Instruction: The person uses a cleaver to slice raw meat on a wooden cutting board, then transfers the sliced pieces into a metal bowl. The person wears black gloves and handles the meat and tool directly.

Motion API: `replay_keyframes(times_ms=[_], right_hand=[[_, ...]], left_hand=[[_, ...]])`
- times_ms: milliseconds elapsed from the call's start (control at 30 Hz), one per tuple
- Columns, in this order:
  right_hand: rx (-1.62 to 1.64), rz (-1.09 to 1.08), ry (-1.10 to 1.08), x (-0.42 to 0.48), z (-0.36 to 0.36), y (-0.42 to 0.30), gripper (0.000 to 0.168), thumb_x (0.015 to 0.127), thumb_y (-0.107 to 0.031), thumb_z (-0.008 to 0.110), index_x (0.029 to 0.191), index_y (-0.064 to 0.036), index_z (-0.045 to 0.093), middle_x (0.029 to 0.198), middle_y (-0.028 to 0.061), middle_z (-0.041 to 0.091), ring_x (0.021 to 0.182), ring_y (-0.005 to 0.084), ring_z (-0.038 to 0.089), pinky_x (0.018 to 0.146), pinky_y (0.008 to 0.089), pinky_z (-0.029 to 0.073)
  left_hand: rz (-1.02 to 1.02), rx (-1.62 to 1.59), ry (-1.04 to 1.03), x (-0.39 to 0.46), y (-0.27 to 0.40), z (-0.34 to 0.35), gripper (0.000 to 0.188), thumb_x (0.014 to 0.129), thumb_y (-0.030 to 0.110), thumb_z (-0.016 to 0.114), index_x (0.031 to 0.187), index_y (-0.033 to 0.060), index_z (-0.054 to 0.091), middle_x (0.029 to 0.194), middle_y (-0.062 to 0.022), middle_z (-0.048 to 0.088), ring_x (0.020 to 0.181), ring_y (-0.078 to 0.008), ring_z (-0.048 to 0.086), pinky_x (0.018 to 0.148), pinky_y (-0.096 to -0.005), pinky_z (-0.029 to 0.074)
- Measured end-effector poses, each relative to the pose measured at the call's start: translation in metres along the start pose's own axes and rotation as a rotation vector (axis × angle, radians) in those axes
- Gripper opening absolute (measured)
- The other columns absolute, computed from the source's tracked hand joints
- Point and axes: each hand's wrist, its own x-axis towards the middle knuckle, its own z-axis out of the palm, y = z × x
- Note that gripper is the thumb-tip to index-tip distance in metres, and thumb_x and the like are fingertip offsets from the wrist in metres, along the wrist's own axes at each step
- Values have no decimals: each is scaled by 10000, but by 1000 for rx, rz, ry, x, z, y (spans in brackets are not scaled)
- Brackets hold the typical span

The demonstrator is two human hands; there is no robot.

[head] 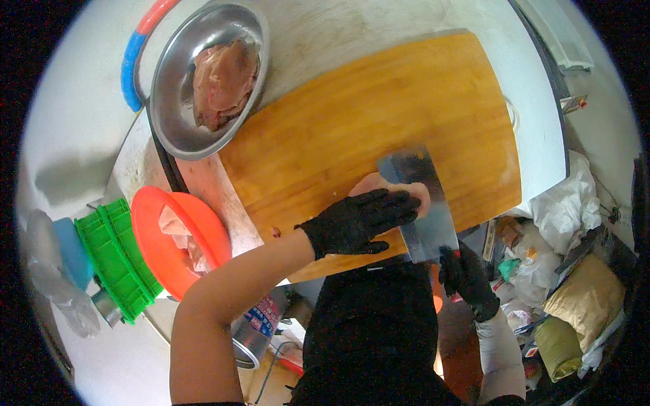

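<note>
My left hand [363, 221], in a black glove, lies flat with fingers extended on a pale piece of raw meat [369, 183]. The piece is near the front edge of a wooden cutting board [396, 101]. My right hand [467, 279], also black-gloved, grips the handle end of a broad-bladed cleaver [431, 233]. Its wide blade lies nearly flat over the board's front edge, and the right end of the meat overlaps it. My left fingers hide much of the meat, so the cutting edge's exact place in it cannot be told.
A steel bowl [175, 116] with raw meat pieces [223, 81] stands at the board's far left corner. Nearer on the left, an orange-red plastic basin [216, 223] holds pale meat slices [175, 223]. Beyond it is a green plastic crate [117, 254]. Bags and sacks [584, 294] crowd the right.
</note>
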Motion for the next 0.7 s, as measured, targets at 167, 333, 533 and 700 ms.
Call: replay_keyframes(times_ms=[167, 333, 533, 700], right_hand=[[-108, -151, 13, 23, 3, -5, 211, 909, -198, 538, 1022, -21, 557, 645, 50, 600, 465, 125, 539, 435, 281, 438], [-125, -114, -63, 2, 2, 27, 259, 930, -205, 502, 1136, -49, 513, 640, 13, 559, 445, 87, 490, 409, 235, 390], [-370, -351, 18, 15, 17, 3, 259, 925, -158, 481, 1152, -36, 498, 606, 9, 563, 438, 76, 479, 403, 231, 386], [-294, -303, -47, -1, 16, 35, 203, 928, -160, 472, 1072, -28, 527, 578, 21, 550, 425, 88, 487, 393, 238, 379]], left_hand=[[-116, -233, 38, -3, -15, 21, 397, 805, 203, 635, 1157, 69, 508, 1068, -108, 509, 996, -187, 486, 884, -308, 416], [2, -20, 38, -5, -10, 4, 572, 751, 198, 704, 1253, 72, 461, 1218, -115, 487, 1060, -289, 477, 934, -369, 408], [44, 7, 44, -6, -3, 1, 639, 725, 175, 736, 1282, 61, 444, 1251, -113, 481, 1091, -305, 470, 969, -394, 393], [-146, -239, 19, -11, -7, 12, 698, 731, 232, 721, 1316, 45, 390, 1329, -131, 417, 1205, -312, 414, 1005, -418, 360]])
